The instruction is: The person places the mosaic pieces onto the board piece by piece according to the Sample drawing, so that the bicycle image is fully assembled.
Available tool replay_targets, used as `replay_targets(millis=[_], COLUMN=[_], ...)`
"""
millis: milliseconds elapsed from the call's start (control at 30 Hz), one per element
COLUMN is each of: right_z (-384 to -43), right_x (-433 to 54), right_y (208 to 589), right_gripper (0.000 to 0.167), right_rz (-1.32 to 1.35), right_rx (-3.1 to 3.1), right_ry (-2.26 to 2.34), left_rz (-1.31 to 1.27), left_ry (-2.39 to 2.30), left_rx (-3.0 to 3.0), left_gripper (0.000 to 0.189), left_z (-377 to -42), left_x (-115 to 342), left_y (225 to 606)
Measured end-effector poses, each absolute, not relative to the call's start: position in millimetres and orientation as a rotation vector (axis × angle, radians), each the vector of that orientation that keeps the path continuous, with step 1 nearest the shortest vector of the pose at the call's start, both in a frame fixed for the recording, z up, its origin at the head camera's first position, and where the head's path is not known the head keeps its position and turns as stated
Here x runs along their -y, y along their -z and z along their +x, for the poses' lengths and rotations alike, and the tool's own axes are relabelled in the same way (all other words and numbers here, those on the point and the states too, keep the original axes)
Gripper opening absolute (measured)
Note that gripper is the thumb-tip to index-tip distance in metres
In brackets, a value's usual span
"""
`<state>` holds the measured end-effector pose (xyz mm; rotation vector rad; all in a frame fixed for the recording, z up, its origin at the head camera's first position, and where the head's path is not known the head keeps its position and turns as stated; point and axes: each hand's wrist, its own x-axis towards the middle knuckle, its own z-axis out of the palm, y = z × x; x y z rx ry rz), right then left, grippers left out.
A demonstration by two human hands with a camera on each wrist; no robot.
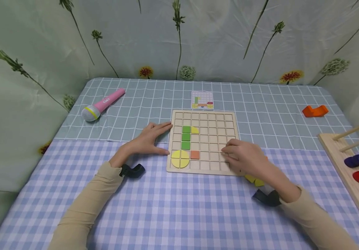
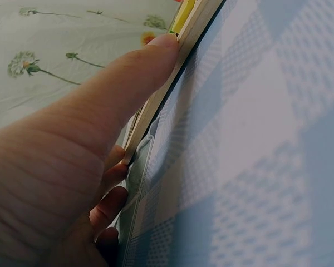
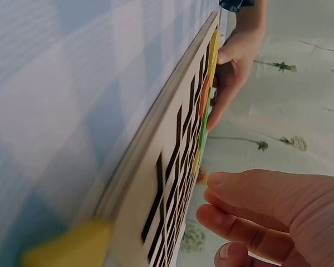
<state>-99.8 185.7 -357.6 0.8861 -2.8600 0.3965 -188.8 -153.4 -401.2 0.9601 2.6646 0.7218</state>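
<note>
A wooden grid board lies on the table in the head view. In its left part sit a column of green squares, a yellow quarter circle, an orange square and a yellow circle made of quarter pieces. My left hand touches the board's left edge, thumb and fingers spread. Over the board's right side is my right hand, its fingers loosely bent; no piece shows between thumb and fingers in the right wrist view. Yellow pieces lie partly hidden beneath it.
A small pattern card lies behind the board. At the back left is a pink toy microphone. An orange curved block sits at the back right, and a wooden rack with pegs and coloured rings stands along the right edge.
</note>
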Motion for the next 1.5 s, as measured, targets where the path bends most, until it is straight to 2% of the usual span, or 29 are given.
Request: replay_targets(millis=[533,900,1500], right_z=[-92.2,-93.3,-90.9], right_x=[-231.4,-252.0,-259.0], right_y=[349.6,348.3,356.3], right_gripper=[0.016,0.008,0.019], right_rz=[0.716,0.673,0.623], right_rx=[3.065,3.180,3.212], right_ry=[-0.404,-0.424,-0.372], left_rz=[0.954,0.959,0.952], left_ry=[-0.708,-0.716,-0.699], left_rx=[-2.663,-2.663,-2.660], left_gripper=[0.097,0.097,0.098], left_z=[-188.6,-187.5,-188.1], left_x=[152.4,151.7,151.9], left_y=[398.9,397.9,397.0])
